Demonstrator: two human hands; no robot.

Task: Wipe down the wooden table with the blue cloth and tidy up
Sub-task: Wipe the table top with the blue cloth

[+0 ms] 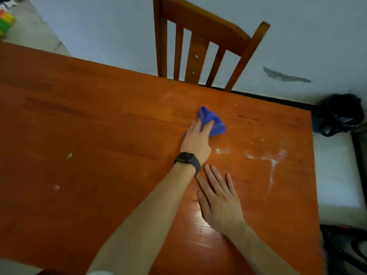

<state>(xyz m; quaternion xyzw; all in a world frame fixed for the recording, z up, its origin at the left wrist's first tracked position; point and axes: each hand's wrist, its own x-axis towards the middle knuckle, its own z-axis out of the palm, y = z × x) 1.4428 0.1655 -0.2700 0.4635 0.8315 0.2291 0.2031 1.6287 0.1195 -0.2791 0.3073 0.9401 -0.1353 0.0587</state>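
Note:
The blue cloth [215, 125] lies bunched on the orange-brown wooden table [89, 120], a little in from the far edge. My left hand [195, 140], with a black watch on its wrist, lies on top of the cloth and grips it; the cloth bulges out between thumb and fingers. My right hand [218, 201] rests flat on the tabletop nearer to me, fingers straight and spread, holding nothing. White powdery smears [272, 157] streak the table to the right of the cloth.
A wooden chair [200, 48] stands pushed in at the far edge. Small crumbs [69, 156] and a white speck [57, 187] dot the left half. A black bag [339, 114] sits on the floor past the right corner, and a white surface [335, 175] lies beside the right edge.

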